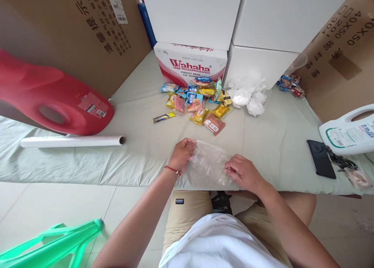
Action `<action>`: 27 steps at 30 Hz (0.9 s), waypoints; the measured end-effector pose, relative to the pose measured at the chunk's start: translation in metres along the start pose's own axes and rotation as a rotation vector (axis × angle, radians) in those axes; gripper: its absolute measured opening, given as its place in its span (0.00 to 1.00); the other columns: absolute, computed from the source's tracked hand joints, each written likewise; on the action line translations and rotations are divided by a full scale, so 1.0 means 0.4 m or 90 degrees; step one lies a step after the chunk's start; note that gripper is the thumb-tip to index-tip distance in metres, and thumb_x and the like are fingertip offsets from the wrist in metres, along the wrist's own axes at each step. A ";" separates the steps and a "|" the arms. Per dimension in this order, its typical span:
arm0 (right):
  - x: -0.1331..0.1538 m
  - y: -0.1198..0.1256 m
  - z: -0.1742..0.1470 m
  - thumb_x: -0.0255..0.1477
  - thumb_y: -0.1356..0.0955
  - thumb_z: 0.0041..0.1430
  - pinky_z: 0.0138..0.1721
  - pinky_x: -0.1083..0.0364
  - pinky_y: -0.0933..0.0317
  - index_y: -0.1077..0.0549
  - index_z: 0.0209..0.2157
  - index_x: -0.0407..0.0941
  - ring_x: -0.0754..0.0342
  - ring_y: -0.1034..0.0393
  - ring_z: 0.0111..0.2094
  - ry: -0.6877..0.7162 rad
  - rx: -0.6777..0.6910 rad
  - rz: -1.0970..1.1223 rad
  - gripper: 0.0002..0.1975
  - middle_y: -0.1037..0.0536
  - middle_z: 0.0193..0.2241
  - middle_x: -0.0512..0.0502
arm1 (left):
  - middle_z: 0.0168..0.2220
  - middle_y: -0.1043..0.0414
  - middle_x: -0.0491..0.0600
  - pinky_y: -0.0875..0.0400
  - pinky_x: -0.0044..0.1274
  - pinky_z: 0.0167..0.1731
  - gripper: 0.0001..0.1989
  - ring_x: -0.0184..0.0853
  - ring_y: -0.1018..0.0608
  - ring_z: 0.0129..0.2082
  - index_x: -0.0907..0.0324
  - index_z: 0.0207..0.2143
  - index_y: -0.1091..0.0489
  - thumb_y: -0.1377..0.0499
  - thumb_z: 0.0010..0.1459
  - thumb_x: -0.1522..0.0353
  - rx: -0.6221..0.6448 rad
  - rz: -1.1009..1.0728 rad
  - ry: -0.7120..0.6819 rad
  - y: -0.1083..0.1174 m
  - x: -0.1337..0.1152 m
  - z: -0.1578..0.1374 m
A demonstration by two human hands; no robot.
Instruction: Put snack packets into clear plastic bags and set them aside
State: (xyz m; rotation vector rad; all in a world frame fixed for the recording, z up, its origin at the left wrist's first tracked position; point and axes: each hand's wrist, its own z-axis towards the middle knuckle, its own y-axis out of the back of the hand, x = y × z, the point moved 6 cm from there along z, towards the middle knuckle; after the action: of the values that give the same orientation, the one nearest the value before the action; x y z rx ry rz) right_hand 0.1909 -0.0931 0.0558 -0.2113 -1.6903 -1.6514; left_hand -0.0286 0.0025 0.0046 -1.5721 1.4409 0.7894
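A clear plastic bag [209,164] lies spread between my two hands near the front edge of the cloth-covered surface. My left hand [183,153], with a red string bracelet at the wrist, pinches the bag's left upper edge. On the other side, my right hand [240,170] has its fingers closed on the bag's right edge. Beyond the bag sits a pile of small wrapped snacks [194,98] in blue, yellow and pink packets. A brown packet [214,123] is the one nearest the bag. Several crumpled clear plastic bags [248,96] are heaped right of the snacks.
A Wahaha water carton [191,67] stands behind the snacks. At left are a red detergent jug [58,96] and a white plastic roll [73,141]. A phone [321,158], keys [340,158] and a white jug [350,129] occupy the right. A green stool [55,242] stands on the floor.
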 end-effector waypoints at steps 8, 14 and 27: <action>-0.020 -0.053 -0.021 0.40 0.33 0.66 0.24 0.57 0.47 0.31 0.33 0.49 0.57 0.43 0.18 -0.311 -0.253 0.221 0.11 0.35 0.17 0.57 | 0.41 0.32 0.46 0.31 0.20 0.28 0.20 0.31 0.24 0.36 0.56 0.44 0.36 0.36 0.56 0.55 -0.244 0.003 -0.128 0.063 -0.036 -0.102; 0.037 -0.091 0.002 0.39 0.34 0.66 0.24 0.57 0.48 0.32 0.33 0.49 0.58 0.42 0.19 -0.278 -0.250 0.263 0.10 0.33 0.18 0.57 | 0.41 0.29 0.51 0.28 0.23 0.31 0.24 0.36 0.24 0.40 0.58 0.41 0.34 0.35 0.54 0.50 -0.101 0.053 -0.022 -0.009 0.110 -0.235; 0.027 -0.144 0.011 0.43 0.30 0.61 0.25 0.58 0.40 0.32 0.32 0.48 0.57 0.36 0.23 -0.305 -0.286 0.518 0.14 0.30 0.23 0.54 | 0.22 0.36 0.40 0.40 0.21 0.23 0.05 0.30 0.33 0.21 0.55 0.32 0.35 0.41 0.55 0.66 -0.130 0.065 -0.106 -0.082 0.073 -0.070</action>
State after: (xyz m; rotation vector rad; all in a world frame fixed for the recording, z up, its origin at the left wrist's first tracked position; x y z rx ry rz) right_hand 0.1476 -0.1021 0.0172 -1.4031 -1.2286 -1.3518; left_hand 0.0052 -0.0361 -0.0030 -1.5508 1.3618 1.1310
